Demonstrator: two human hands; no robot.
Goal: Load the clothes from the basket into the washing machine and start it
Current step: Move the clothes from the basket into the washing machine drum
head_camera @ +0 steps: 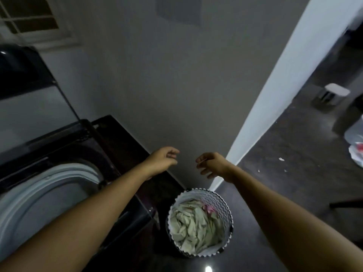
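Observation:
A round basket (225,209) with a grey zigzag pattern stands on the dark floor, low in the middle. It holds crumpled pale green clothes (193,228) and a pink piece (209,208) near its far rim. The top-loading washing machine (121,146) is at the left, its lid (29,103) raised and its white tub ring (59,179) showing. Both arms reach forward above the basket. My left hand (163,160) hangs over the machine's right edge, fingers loosely curled, holding nothing. My right hand (211,163) hovers before the wall, fingers loosely curled and empty.
A grey wall (167,85) rises straight ahead and ends in a white corner edge (275,85) at the right. Beyond it the dark floor carries a white stool (332,95) and white bags (355,146). A window (29,18) is at the upper left.

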